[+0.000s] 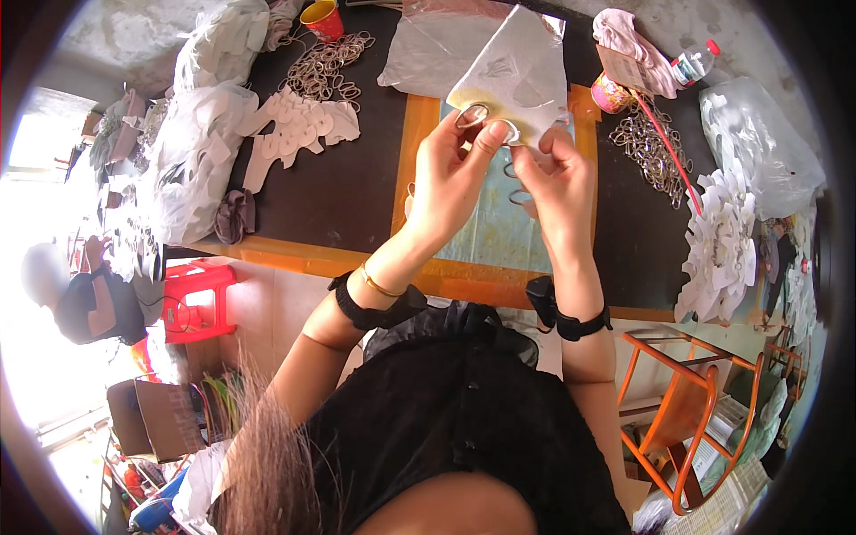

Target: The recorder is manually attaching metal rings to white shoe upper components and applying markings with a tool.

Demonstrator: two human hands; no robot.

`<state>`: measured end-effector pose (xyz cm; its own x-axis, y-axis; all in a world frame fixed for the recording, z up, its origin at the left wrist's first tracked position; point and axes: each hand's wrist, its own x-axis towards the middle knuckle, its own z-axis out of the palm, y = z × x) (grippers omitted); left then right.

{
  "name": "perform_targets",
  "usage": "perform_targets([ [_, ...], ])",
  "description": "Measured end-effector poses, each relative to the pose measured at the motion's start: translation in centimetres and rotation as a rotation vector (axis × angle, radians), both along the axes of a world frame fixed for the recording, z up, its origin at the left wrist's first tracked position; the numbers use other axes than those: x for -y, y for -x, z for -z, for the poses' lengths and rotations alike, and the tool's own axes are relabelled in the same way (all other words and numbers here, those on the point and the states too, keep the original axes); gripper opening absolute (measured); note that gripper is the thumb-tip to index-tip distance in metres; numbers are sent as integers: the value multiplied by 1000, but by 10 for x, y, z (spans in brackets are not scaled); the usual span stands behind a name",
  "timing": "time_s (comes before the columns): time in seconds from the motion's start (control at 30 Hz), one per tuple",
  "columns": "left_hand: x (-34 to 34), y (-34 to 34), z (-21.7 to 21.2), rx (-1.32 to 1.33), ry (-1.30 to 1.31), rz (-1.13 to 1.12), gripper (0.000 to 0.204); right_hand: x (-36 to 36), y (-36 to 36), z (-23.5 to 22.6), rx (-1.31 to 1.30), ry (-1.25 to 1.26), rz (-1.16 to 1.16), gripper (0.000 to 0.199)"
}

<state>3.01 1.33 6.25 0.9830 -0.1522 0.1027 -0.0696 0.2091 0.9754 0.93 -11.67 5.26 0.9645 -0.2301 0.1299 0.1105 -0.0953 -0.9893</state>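
Observation:
My left hand (446,183) is closed in a pinch on a metal ring (471,114), over a white sheet (528,62) with a yellowish smear. Close by, a second ring (512,133) sits between my left thumb and the fingertips of my right hand (563,192). My right fingers are bent and pinched at that ring; part of it is hidden. Further rings (519,196) show beside the right fingers, above a pale blue board (486,227) framed with orange-brown tape.
Metal rings lie piled at the left (325,69) and right (649,153). White cut-out pieces (303,125) lie left; more (720,241) are stacked right. A red-yellow cup (323,20), a bottle (695,64) and a red stick (667,147) are on the table. A person (89,299) is far left.

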Motion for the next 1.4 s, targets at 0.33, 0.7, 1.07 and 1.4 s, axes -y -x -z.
perform_targets([
  [0.33,0,-6,1,136,41,-174,12,2,5,-15,454,417,150,23],
  [0.7,-2,3,0,393,-288,-283,13,-8,7,-22,601,744,270,18],
  [1.07,2,-2,8,283,-41,-279,14,-9,1,-18,206,113,18,11],
  [1.4,-3,3,5,274,-107,-261,14,2,-5,-10,52,-110,-149,15],
])
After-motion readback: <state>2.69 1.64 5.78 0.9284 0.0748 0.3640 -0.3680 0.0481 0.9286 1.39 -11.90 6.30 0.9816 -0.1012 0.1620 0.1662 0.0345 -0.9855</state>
